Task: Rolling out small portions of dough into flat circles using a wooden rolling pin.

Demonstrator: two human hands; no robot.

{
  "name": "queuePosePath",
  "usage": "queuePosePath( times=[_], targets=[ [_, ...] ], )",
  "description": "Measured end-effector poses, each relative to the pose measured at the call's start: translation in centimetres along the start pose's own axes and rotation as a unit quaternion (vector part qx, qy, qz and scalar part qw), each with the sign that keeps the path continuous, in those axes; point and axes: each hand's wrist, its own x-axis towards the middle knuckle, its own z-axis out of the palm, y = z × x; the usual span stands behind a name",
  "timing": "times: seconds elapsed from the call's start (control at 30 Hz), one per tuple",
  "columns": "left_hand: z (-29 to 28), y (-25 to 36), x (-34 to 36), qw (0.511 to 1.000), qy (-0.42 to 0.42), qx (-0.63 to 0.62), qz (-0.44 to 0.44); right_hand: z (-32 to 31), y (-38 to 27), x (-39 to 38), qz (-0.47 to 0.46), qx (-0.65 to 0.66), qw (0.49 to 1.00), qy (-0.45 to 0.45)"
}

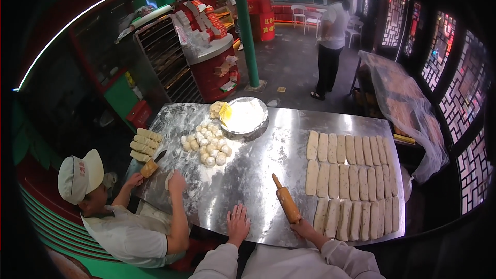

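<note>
Wooden rolling pin [287,198] is gripped by the right hand [304,227] at five o'clock, left hand [238,223] open flat on the bench [268,147].

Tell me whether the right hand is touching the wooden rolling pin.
Touching. The head view shows the right hand closed around the near end of the wooden rolling pin, which lies on the steel table.
</note>
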Motion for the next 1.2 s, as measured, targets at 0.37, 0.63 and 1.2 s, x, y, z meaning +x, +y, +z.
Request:
queuePosePath(
  times=[0.37, 0.63, 1.2],
  targets=[
    [-0.2, 0.0, 0.1, 1.000, -0.003, -0.006, -0.004, 0.3, 1.1, 1.2, 0.025, 0.072, 0.997, -0.025],
    [0.2, -0.1, 0.1, 1.000, -0.011, -0.003, -0.008, -0.2, 0.7, 0.8, 0.034, 0.041, 0.998, -0.023],
    [-0.1, 0.0, 0.2, 1.000, 0.003, -0.004, 0.003, 0.0, 1.9, 1.7, 0.015, 0.040, 0.999, -0.019]
  ],
)
